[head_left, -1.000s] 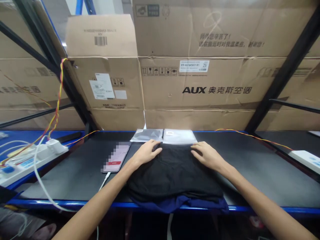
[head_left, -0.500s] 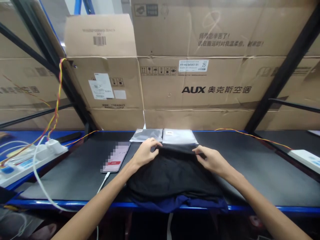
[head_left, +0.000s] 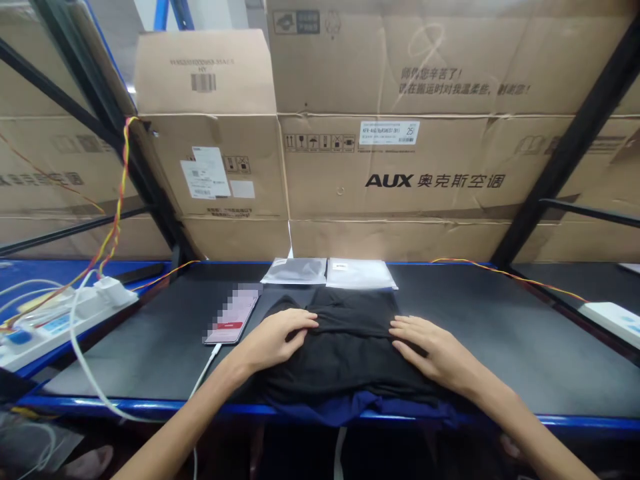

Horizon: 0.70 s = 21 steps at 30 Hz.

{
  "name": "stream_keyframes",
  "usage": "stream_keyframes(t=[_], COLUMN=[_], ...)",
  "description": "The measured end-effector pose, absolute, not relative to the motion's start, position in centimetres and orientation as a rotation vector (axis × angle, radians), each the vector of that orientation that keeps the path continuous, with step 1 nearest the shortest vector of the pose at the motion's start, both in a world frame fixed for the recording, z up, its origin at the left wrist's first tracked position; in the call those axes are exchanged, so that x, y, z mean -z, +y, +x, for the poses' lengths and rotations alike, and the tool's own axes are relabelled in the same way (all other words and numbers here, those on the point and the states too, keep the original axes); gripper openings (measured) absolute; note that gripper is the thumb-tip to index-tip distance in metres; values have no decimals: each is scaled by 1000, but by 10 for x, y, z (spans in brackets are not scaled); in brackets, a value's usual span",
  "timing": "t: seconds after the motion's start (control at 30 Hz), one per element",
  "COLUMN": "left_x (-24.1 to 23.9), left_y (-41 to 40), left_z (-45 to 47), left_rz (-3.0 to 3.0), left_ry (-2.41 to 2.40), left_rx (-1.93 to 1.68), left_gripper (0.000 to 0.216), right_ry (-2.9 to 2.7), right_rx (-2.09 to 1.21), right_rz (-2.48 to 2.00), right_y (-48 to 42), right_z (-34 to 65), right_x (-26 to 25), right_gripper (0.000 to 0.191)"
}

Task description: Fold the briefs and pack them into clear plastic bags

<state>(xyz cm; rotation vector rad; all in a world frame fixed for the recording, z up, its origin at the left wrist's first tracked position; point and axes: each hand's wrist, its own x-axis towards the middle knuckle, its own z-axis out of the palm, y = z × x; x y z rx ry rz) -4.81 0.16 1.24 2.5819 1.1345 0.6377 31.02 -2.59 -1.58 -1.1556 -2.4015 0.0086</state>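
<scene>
Presently, black cloth [head_left: 350, 363] lies on dark mat [head_left: 505, 340], navy cloth [head_left: 345, 408] beneath. Left hand [head_left: 277, 337] and right hand [head_left: 434, 347] uncurled, resting at opposite ends of crease [head_left: 353, 334]. Advisable: press evenly, crease straight, smoothing outward.

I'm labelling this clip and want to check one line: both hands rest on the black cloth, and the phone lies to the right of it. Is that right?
Not quite: the phone lies to the left of the black cloth, as the head view shows. The left hand and right hand do both rest on the cloth.
</scene>
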Motion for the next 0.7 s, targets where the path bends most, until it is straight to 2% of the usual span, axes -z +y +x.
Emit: stream_keyframes(t=[0.17,0.27,0.4,0.53,0.7], left_x=[-30,-40,-44,-44,-40], left_y=[-15,-27,-36,-36,-30], left_z=[-59,-69,-81,-82,-73], left_rz=[2470,2340,2232,2202,2198], left_ry=[1082,998,996,1009,1262], left_rx=[-669,-485,-303,-352,-591], left_gripper=[24,23,24,15,26], right_ry=[-2312,-2326,-2429,-2353,-2085], right_rx=[-1,-78,-210,-313,-330], right_rz=[-1114,-1051,-1037,-1068,-1264], right_y=[-48,-66,-80,-80,-68], right_z=[318,321,325,327,321], right_x=[14,11,9,11,8], right_gripper=[27,19,20,18,19])
